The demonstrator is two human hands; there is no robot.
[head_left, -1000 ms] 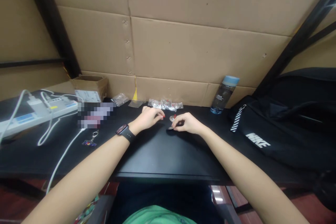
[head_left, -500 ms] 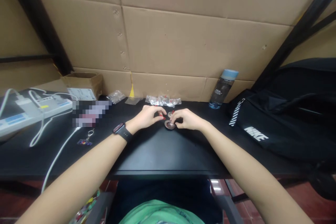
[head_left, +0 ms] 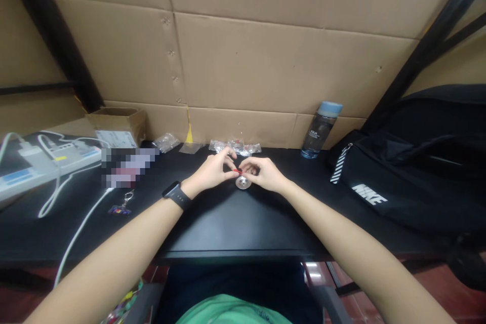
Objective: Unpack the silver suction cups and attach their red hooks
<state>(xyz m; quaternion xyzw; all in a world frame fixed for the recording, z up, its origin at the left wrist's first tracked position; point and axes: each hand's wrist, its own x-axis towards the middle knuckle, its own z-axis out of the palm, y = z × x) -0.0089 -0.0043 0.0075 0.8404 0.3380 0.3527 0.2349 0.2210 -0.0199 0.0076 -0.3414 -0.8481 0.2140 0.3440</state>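
Note:
My left hand (head_left: 217, 168), with a black watch (head_left: 176, 195) on its wrist, pinches one end of a small red strip or cord (head_left: 237, 170) between thumb and forefinger. From the other side, the thumb and fingertips of my right hand (head_left: 261, 172) close on the same red piece, so both hands' fingertips nearly meet. Just below them lies a shiny round metal disc (head_left: 243, 184) with a raised centre, like a small cymbal. A second disc is mostly hidden behind my right fingers.
Clear plastic packets (head_left: 243, 148) lie along the cardboard wall. A water bottle (head_left: 321, 129) and a black bag (head_left: 379, 182) stand right. To the left are a cardboard box (head_left: 119, 124), a power strip (head_left: 49, 164), a white cable (head_left: 78, 230) and a keychain (head_left: 120, 209).
My right hand has left the near metal disc and moved slightly left to the red piece. My left fingertips have come closer to the right ones. The view has shifted a little.

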